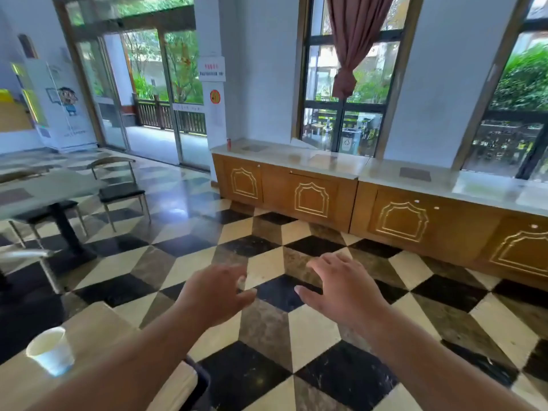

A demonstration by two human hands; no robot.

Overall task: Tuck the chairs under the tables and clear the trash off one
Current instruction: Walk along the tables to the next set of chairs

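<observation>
My left hand (215, 295) and my right hand (341, 287) are stretched out in front of me over the checkered floor, both empty with fingers spread. At the lower left a white paper cup (51, 351) stands on a light wooden table (98, 324), just left of my left forearm. Further back on the left is a grey table (56, 185) on a black post. A black-seated metal chair (121, 191) stands out from its right side, and another chair (47, 213) sits partly under it. A chair back (28, 255) shows at the left edge.
A long wooden cabinet (311, 197) with a pale countertop runs along the right wall under the windows; a small red can (228, 143) stands at its left end. Glass doors (154, 96) lie straight ahead. A dark edge (198, 378) shows under the near table.
</observation>
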